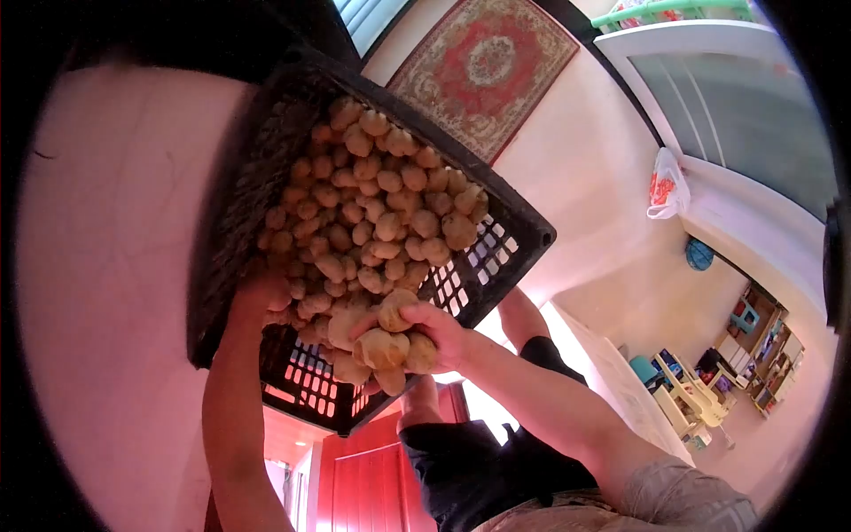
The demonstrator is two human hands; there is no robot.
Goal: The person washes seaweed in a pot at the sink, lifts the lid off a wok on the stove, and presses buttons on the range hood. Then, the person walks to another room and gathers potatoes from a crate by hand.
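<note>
A black plastic crate [532, 232] with slatted walls is heaped with round, brown, potato-like items [363, 204]. My right hand [425, 332] comes in from the lower right over the crate's near side, its fingers wrapped round several larger pieces [383, 349]. My left hand [264, 293] reaches into the crate at its left side, touching the heap. Its fingers are mostly hidden among the pieces and in shadow.
A red patterned rug [487, 66] lies beyond the crate. A white bag with red print [667, 186] is at the right. Farther right are a pale chair [696, 390] and shelves [780, 355]. A red door [368, 483] shows at the bottom.
</note>
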